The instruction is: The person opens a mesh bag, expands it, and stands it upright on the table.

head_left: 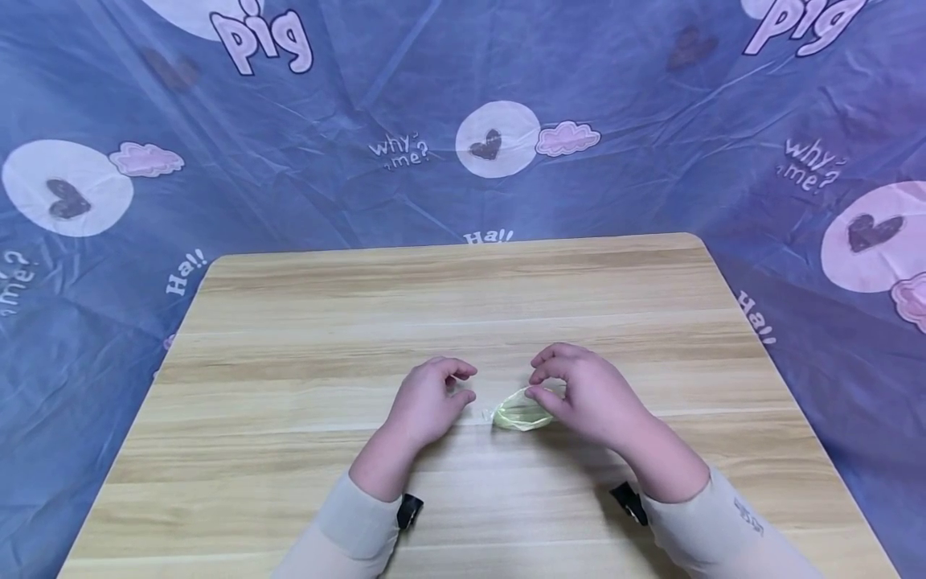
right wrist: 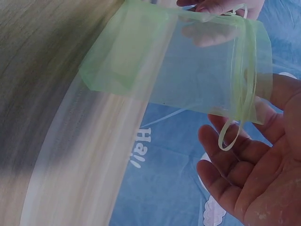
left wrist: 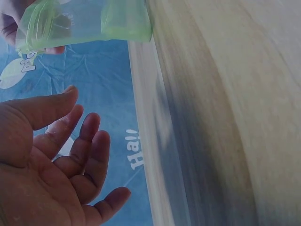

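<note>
A small sheer pale-green drawstring bag stands upright over the wooden table, its mouth spread into an oval. My right hand is at the right side of that mouth, thumb and fingers curled around the rim. In the right wrist view, the thumb shows through the bag's thin cloth, and a ribbon loop hangs beside the fingers. My left hand hovers left of the bag with a gap between them, its fingers loosely bent and nothing in them. The left palm faces the camera in its wrist view.
The light wood-grain table has rounded back corners. A blue printed cloth hangs behind it and along both sides. Black straps sit at the cuffs of both pale sleeves.
</note>
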A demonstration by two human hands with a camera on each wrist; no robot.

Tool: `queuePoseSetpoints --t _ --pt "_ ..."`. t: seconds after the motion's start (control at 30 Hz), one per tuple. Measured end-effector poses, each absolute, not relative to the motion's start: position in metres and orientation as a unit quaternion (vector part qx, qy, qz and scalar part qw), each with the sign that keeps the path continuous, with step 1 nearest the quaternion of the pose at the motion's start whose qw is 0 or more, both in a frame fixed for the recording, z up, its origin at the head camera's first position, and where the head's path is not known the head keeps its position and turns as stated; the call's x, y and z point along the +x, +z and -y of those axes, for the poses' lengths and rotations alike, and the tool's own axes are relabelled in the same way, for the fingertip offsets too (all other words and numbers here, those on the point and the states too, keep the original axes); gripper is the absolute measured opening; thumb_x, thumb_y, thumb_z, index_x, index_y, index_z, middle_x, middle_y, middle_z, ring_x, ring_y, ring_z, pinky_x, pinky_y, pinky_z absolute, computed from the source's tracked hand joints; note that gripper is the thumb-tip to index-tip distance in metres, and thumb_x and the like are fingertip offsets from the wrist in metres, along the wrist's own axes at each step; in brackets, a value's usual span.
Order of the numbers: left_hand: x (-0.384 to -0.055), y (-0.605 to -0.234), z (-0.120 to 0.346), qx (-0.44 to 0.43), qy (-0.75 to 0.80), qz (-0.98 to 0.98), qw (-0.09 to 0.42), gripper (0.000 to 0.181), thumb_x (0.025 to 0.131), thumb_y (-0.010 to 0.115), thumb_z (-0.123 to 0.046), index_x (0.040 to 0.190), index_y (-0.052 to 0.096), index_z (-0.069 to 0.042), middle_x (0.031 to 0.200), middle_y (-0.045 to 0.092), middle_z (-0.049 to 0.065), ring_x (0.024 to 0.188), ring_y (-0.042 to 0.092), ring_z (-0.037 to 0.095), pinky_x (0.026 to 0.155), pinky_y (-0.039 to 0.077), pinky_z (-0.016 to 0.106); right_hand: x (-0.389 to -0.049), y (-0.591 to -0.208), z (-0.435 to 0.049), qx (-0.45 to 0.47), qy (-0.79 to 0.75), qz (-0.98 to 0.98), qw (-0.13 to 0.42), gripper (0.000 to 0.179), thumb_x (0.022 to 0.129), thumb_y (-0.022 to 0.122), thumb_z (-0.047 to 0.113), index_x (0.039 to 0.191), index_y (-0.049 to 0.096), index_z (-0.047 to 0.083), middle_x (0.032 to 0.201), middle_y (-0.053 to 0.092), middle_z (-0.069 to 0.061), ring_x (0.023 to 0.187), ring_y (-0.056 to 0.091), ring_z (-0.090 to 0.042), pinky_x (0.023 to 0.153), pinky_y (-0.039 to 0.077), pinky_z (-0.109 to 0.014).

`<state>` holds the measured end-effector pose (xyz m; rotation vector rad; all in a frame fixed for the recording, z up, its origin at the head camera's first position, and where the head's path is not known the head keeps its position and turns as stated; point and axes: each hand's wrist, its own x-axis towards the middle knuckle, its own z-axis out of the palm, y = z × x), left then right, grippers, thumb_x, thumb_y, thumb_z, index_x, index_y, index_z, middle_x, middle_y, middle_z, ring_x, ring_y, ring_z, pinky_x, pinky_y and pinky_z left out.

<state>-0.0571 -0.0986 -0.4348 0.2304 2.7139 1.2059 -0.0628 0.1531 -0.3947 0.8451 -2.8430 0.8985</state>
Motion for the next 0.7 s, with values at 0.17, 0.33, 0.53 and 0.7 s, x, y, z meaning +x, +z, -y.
queuePoseSetpoints --t 0.17,0.33,0.53,0.7 --pt "-0.058 -0.435 0.098 0.086 0.397 -0.911 0.075 0.027 0.091 0.08 -0.01 0.118 0.077 -0.011 0.112 0.074 0.003 0.1 0.069 0.022 0.092 0.054 0.042 -0.062 -0.394 -0.153 0.27 0.29 0.918 0.015 0.008 0.088 0.086 0.015 0.091 0.078 0.015 0.109 0.073 -0.004 0.101 0.072 -0.026 0.087 0.058 -0.048" --pt "-0.058 -0.435 0.098 0.083 0.399 -0.91 0.076 0.027 0.091 0.081 -0.01 0.118 0.077 -0.011 0.112 0.073 0.003 0.101 0.069 0.023 0.093 0.054 0.043 -0.062 -0.392 -0.153 0.276 0.295 0.915 0.013 0.01 0.086 0.086 0.014 0.092 0.078 0.013 0.109 0.073 -0.002 0.103 0.071 -0.026 0.088 0.057 -0.048" --pt "-0.058 -0.435 0.098 0.08 0.398 -0.911 0.078 0.027 0.091 0.08 -0.01 0.118 0.077 -0.011 0.112 0.073 0.003 0.102 0.069 0.023 0.093 0.054 0.043 -0.063 -0.392 -0.154 0.292 0.29 0.912 0.013 0.009 0.086 0.086 0.011 0.088 0.078 0.015 0.108 0.073 -0.001 0.101 0.071 -0.024 0.088 0.057 -0.047" --pt "-0.055 -0.434 0.096 0.072 0.398 -0.911 0.077 0.027 0.092 0.08 -0.009 0.119 0.077 -0.011 0.113 0.074 0.004 0.103 0.069 0.023 0.094 0.054 0.044 -0.072 -0.39 -0.153 0.292 0.291 0.911 0.002 0.01 0.09 0.083 0.01 0.084 0.077 0.016 0.107 0.074 -0.002 0.099 0.071 -0.026 0.088 0.057 -0.048"
